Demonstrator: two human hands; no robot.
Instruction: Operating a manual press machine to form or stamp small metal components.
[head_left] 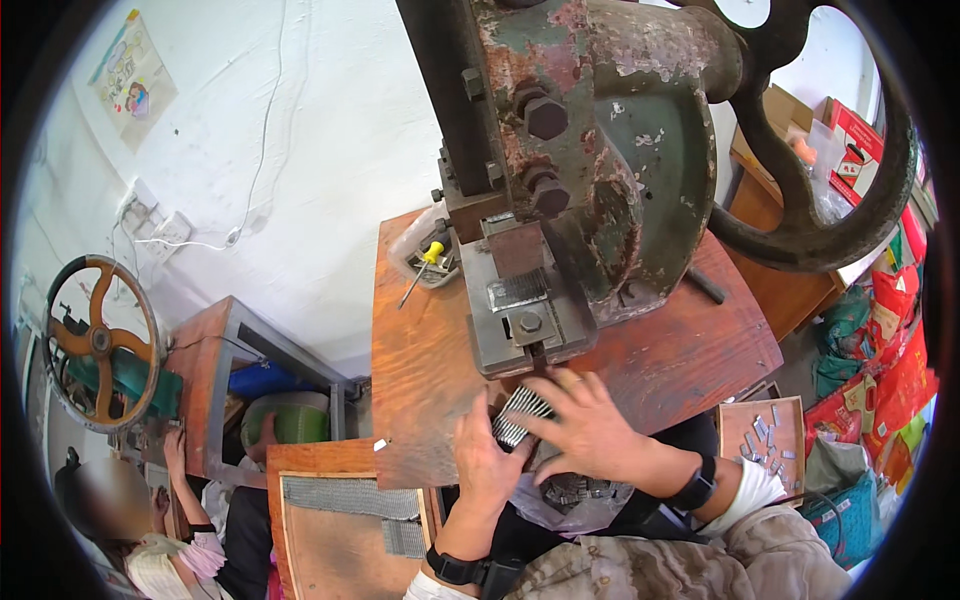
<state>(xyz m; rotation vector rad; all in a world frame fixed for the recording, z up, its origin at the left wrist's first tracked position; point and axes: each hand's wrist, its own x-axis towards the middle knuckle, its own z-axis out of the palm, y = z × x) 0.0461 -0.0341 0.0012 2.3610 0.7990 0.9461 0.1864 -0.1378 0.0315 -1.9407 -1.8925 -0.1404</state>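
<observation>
A row of small shiny metal pieces [520, 416], packed side by side, is at the near edge of the wooden press table. My left hand [484, 455] closes around its left and near side. With fingers spread, my right hand [588, 430] rests its thumb and fingertips on the row's right side. Just beyond stands a heavy hand press [600, 150] of worn green metal. More small ridged metal parts lie in its die block [520, 290]. Below my hands, a clear plastic bag [570, 515] of loose metal pieces is partly hidden by my right forearm.
A plastic tub [415, 245] with a yellow-handled screwdriver [425, 268] stands left of the press. A wooden tray [330, 540] holds rows of metal pieces. Loose pieces lie in a box [735, 415] at right. A large handwheel [825, 250] overhangs. Another person [180, 560] works at left.
</observation>
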